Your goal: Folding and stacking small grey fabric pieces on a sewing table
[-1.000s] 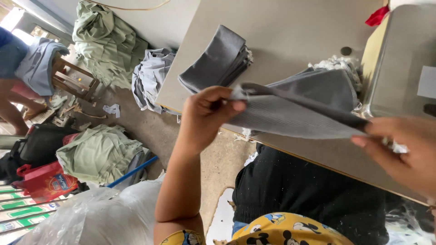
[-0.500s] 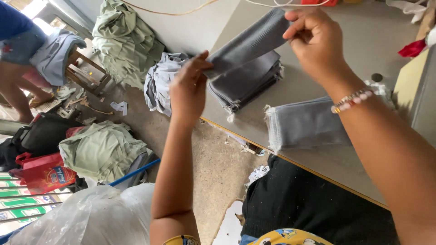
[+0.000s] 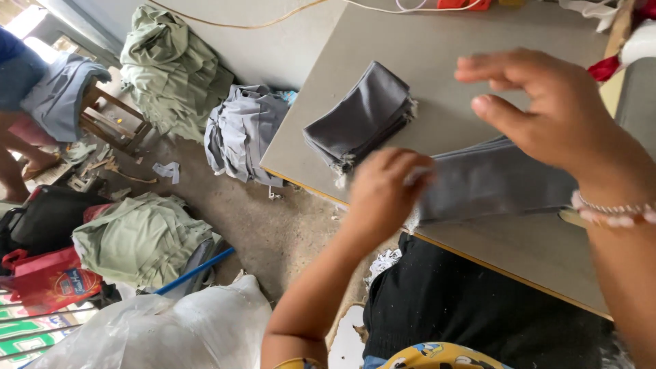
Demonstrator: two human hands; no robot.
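Observation:
My left hand (image 3: 383, 198) is curled at the near table edge, its fingers on the left end of a flat pile of grey fabric pieces (image 3: 492, 181); motion blur hides whether it grips. My right hand (image 3: 547, 109) hovers above that pile with fingers spread and nothing in it, a bead bracelet on the wrist. A second stack of folded grey fabric pieces (image 3: 362, 119) lies on the beige table (image 3: 437, 48) to the left, apart from both hands.
On the floor left of the table lie heaps of grey cloth (image 3: 239, 133) and green cloth (image 3: 174, 65), another green bundle (image 3: 140, 236), a clear plastic bag (image 3: 164, 328), a wooden stool (image 3: 113, 123) and red bags. Another person's legs (image 3: 14, 157) are at far left. Cords run along the table's far edge.
Both hands laid a grey piece on the left stack, then came back right. The left hand now rests on the nearer pile and the right hand is open above it.

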